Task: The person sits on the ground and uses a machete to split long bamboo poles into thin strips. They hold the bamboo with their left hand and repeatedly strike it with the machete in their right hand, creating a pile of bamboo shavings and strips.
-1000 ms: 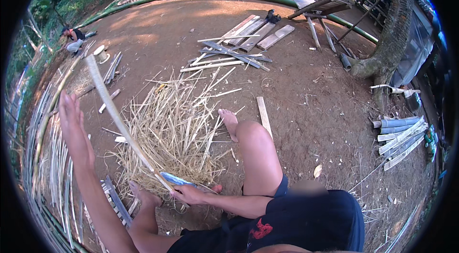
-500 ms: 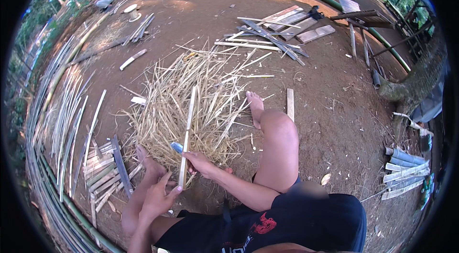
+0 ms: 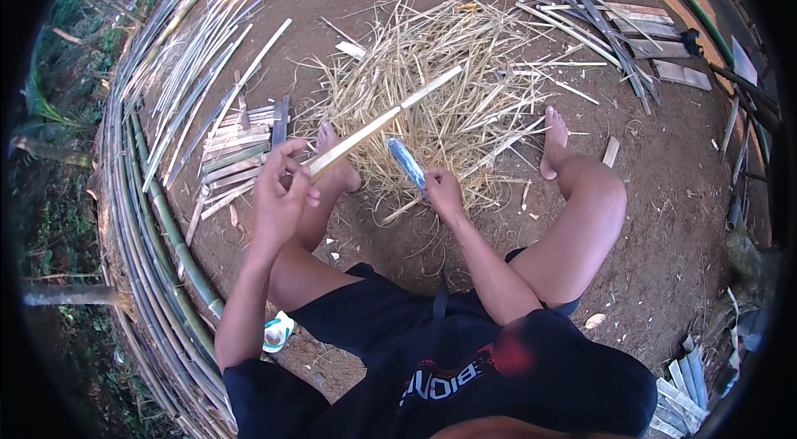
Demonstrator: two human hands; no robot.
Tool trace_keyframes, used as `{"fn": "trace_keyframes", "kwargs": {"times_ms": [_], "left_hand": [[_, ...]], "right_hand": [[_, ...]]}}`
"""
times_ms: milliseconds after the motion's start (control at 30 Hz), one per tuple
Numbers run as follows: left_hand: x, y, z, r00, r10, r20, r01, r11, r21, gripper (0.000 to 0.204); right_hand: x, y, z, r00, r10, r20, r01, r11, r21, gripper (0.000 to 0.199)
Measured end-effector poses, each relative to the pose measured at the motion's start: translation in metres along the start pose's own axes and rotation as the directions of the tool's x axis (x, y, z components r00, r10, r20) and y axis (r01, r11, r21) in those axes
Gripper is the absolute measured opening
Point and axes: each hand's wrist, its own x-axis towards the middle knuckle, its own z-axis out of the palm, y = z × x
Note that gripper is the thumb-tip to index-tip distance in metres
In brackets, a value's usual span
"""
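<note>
My left hand (image 3: 281, 190) grips the near end of a long pale bamboo strip (image 3: 361, 136) between thumb and fingers. The strip slants up and away to the right, its far end over a heap of bamboo shavings (image 3: 448, 49). In my right hand (image 3: 443, 192) is a knife (image 3: 407, 163) with a bluish, shiny blade pointing forward and left. Its handle is hidden in my closed fingers. The blade stands below the strip, apart from it. My bare feet rest on either side of the shavings.
Split bamboo pieces (image 3: 241, 148) are stacked beside my left foot. Thin strips (image 3: 199, 65) and long poles (image 3: 166, 223) line the left side. Boards and slats (image 3: 652, 32) lie at the far right, with more split pieces (image 3: 685, 389) at the lower right.
My view has swung left. The strip has been raised and tilted rightward in my left hand. My right hand has drawn the knife away from the strip, exposing more blade.
</note>
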Motion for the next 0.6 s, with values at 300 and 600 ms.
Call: {"fn": "trace_keyframes", "kwargs": {"times_ms": [300,600], "left_hand": [[0.014,0.045,-0.048,0.946,0.163,-0.279,-0.122,0.98,0.157,0.035],[0.03,0.065,-0.064,0.874,0.166,-0.457,-0.199,0.98,-0.024,0.023]], "right_hand": [[-0.019,0.09,-0.005,0.985,0.172,-0.022,-0.131,0.655,-0.744,0.055],[-0.02,0.079,-0.003,0.984,0.158,0.08,-0.058,0.716,-0.695,0.056]]}}
